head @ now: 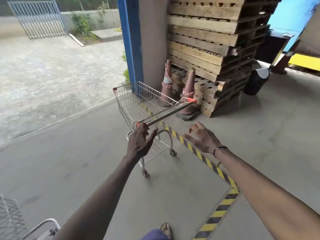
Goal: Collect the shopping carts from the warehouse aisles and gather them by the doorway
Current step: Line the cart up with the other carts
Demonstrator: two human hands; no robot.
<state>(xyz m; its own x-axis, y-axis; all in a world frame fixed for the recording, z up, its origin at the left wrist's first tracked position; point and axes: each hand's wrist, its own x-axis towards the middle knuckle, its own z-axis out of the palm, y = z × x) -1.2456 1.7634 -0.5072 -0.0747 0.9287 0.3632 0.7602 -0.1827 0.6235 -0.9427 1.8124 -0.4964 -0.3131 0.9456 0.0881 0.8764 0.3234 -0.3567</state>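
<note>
The shopping cart (147, 108) stands empty on the grey concrete floor (86, 161) just inside the doorway, its basket pointing far and left towards the blue door post (129, 40). The left hand (140, 142) is at the near-left end of the cart handle (166, 115), fingers curled loosely at the bar; whether it grips firmly or merely touches cannot be told. The right hand (202, 137) hangs free in the air to the right of the cart, fingers spread, holding nothing.

To park this cart well, I judge it best to steer it gently so it sits parallel to the post, clear of the two cones (187, 94) and the stacked pallets (211, 49) on the far right, and inside the yellow-and-black floor tape (204, 160). Bringing the right hand onto the red-capped end of the bar would give truer steering. A second cart (15, 222) shows at the near-left edge; leave room to nest it behind this one
</note>
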